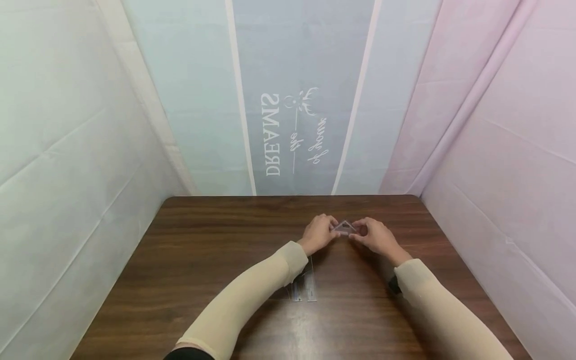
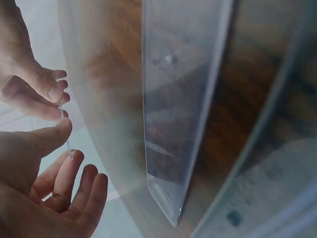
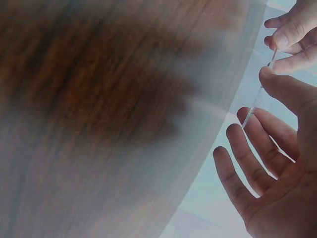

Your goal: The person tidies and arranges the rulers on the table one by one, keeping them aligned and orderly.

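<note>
A small clear triangular set square (image 1: 345, 228) is held up above the far part of the table, between both hands. My left hand (image 1: 318, 233) pinches its left corner with thumb and fingers. At the opposite corner, my right hand (image 1: 377, 235) pinches it the same way. The wrist views show the set square edge-on, as a thin line (image 3: 252, 106) between thumb and fingertips. Below my left forearm lies a clear straight ruler (image 1: 311, 287), with another clear piece with blue marks (image 1: 296, 294) beside it. The forearm partly covers both.
The brown wood-grain table (image 1: 202, 240) has hanging cloth on its far side and both flanks. In the left wrist view, a long clear plastic strip (image 2: 181, 114) lies close to the camera, with a blurred curved clear edge (image 2: 262, 124) to its right.
</note>
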